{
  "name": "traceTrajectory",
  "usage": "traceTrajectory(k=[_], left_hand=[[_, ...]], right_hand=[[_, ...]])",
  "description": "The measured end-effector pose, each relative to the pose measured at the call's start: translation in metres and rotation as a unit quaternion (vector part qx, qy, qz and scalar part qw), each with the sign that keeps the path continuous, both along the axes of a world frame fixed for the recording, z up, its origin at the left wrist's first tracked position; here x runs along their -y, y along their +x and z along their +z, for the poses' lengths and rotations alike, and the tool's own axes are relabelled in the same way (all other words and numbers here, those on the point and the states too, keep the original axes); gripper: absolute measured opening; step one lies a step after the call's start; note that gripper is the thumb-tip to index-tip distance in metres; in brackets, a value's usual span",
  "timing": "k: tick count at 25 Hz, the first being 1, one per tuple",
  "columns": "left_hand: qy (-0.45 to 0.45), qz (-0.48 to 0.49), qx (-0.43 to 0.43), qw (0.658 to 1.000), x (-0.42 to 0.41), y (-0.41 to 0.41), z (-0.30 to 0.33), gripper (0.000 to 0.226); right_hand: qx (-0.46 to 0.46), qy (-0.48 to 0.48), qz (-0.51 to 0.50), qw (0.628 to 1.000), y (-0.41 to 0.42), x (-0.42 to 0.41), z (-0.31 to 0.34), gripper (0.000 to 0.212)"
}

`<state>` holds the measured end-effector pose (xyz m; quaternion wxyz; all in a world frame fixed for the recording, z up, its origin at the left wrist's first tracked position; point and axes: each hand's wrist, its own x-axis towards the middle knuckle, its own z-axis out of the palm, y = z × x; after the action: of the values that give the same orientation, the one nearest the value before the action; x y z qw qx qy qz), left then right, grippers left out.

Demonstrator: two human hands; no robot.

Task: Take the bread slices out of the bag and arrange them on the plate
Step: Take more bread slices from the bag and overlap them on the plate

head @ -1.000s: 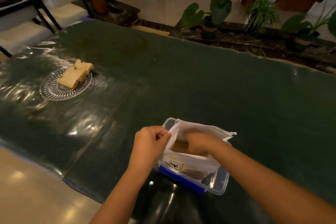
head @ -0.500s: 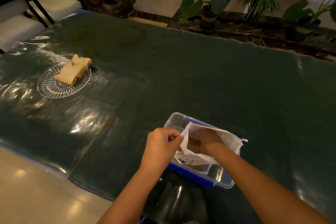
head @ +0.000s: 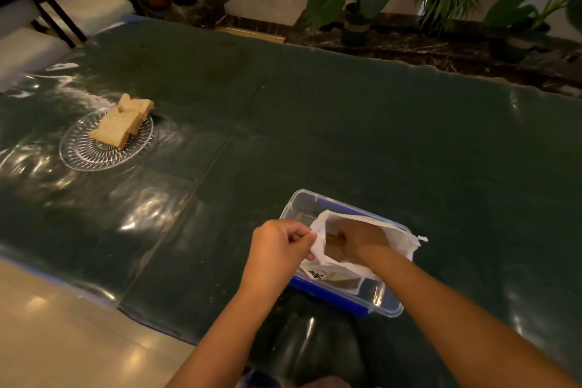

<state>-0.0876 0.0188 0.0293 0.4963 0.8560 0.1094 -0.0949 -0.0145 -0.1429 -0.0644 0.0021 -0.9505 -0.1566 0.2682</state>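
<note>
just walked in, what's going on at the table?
A person is unpacking bread. The left hand pinches the rim of a white bag that sits in a clear plastic container. The right hand is down inside the bag, on a bread slice; its grip is hidden. Some slices already lie on the glass plate at far left.

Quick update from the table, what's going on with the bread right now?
Left hand pinching the bag mouth open. Right hand inside, on a slice. Bread slices already on the plate. Nothing in the way.
</note>
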Motion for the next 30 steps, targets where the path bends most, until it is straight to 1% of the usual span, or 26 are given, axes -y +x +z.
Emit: traceTrajectory(k=[2, 4, 6, 8, 9, 11, 12, 14, 17, 18, 19, 20, 21, 22, 23, 24, 25, 26, 27, 30], left_hand=[[0.002, -0.001, -0.004, 1.0, -0.002, 0.002, 0.003, 0.022], [0.016, -0.008, -0.007, 1.0, -0.004, 0.003, 0.005, 0.024], [0.026, -0.014, -0.003, 1.0, -0.004, 0.003, 0.007, 0.025], [0.034, -0.015, 0.008, 0.999, -0.003, 0.004, 0.01, 0.024], [0.042, -0.014, 0.017, 0.999, -0.003, 0.005, 0.011, 0.024], [0.062, -0.013, 0.046, 0.997, -0.004, 0.009, 0.014, 0.02], [0.071, -0.014, 0.06, 0.996, -0.006, 0.012, 0.014, 0.018], [0.085, -0.017, 0.074, 0.994, -0.009, 0.019, 0.017, 0.017], [0.097, -0.014, 0.09, 0.991, -0.013, 0.027, 0.017, 0.024], [0.098, -0.01, 0.099, 0.99, -0.013, 0.029, 0.018, 0.022], [0.085, -0.004, 0.111, 0.99, -0.014, 0.03, 0.019, 0.014], [0.061, -0.003, 0.119, 0.991, -0.014, 0.032, 0.02, 0.017], [0.03, -0.019, 0.123, 0.992, -0.015, 0.034, 0.021, 0.037], [0.001, -0.058, 0.121, 0.991, -0.016, 0.036, 0.023, 0.057], [-0.012, -0.107, 0.117, 0.987, -0.016, 0.038, 0.027, 0.072], [-0.019, -0.156, 0.11, 0.981, -0.015, 0.04, 0.032, 0.081], [-0.014, -0.192, 0.106, 0.975, -0.012, 0.042, 0.037, 0.086], [-0.007, -0.213, 0.11, 0.971, -0.009, 0.045, 0.039, 0.086], [-0.004, -0.216, 0.126, 0.968, -0.005, 0.048, 0.041, 0.08], [-0.046, -0.172, 0.211, 0.961, 0.008, 0.056, 0.045, 0.048]], right_hand=[[0.01, 0.016, -0.019, 1.0, 0.001, -0.002, 0.015, 0.025], [0.01, 0.022, -0.026, 0.999, 0.0, -0.005, 0.022, 0.024], [0.007, 0.007, 0.002, 1.0, -0.004, -0.006, 0.026, 0.022], [0.041, -0.001, 0.055, 0.998, -0.007, -0.005, 0.034, 0.018], [0.043, 0.002, 0.053, 0.998, -0.009, -0.006, 0.043, 0.017], [0.058, 0.032, 0.063, 0.996, -0.013, -0.008, 0.061, 0.02], [0.084, 0.037, 0.084, 0.992, -0.014, -0.009, 0.072, 0.021], [0.098, 0.071, 0.089, 0.989, -0.016, -0.004, 0.093, 0.018], [0.092, 0.131, 0.038, 0.986, -0.014, 0.013, 0.124, 0.011], [0.111, 0.157, 0.032, 0.981, -0.014, 0.02, 0.133, 0.011], [0.128, 0.18, 0.026, 0.975, -0.015, 0.027, 0.142, 0.011], [0.135, 0.206, 0.015, 0.969, -0.017, 0.032, 0.152, 0.012], [0.141, 0.23, 0.004, 0.963, -0.018, 0.038, 0.16, 0.014], [0.149, 0.247, -0.005, 0.957, -0.017, 0.041, 0.168, 0.016], [0.162, 0.261, -0.013, 0.952, -0.016, 0.045, 0.174, 0.017], [0.173, 0.27, -0.019, 0.947, -0.015, 0.048, 0.181, 0.017], [0.184, 0.277, -0.024, 0.943, -0.015, 0.051, 0.187, 0.017], [0.193, 0.282, -0.027, 0.939, -0.014, 0.052, 0.191, 0.017], [0.199, 0.287, -0.03, 0.936, -0.014, 0.054, 0.195, 0.018], [0.207, 0.313, -0.028, 0.926, -0.012, 0.058, 0.207, 0.019]])
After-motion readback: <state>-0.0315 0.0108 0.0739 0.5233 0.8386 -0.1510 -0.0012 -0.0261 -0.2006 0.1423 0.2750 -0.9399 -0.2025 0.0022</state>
